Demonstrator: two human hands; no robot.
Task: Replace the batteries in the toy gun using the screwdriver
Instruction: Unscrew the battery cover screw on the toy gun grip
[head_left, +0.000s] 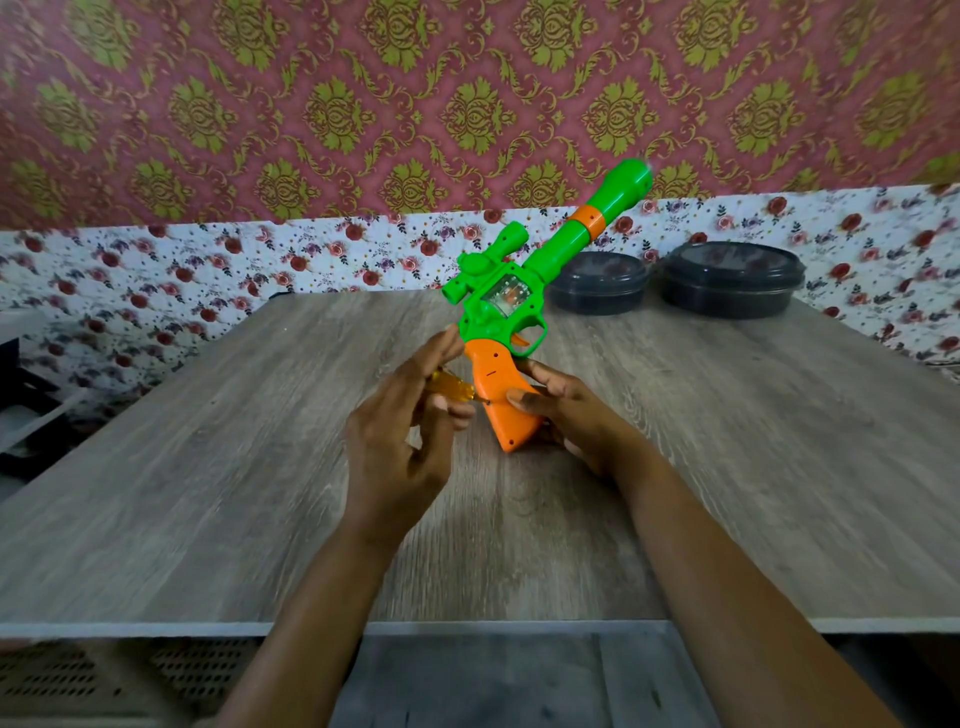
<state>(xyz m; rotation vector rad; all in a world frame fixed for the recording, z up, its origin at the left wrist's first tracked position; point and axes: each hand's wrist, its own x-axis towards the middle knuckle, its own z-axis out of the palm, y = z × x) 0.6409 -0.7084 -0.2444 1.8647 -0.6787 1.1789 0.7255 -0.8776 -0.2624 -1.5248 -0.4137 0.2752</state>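
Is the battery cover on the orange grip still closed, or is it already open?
Closed: the orange grip looks whole, no batteries showing, and the screwdriver tip is at its side.

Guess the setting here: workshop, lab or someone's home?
Most likely a room in a home, not a workshop. Damask wallpaper in pink and gold runs above a floral band, the work surface is a wood-grain table, and two dark lidded food containers sit at its far edge.
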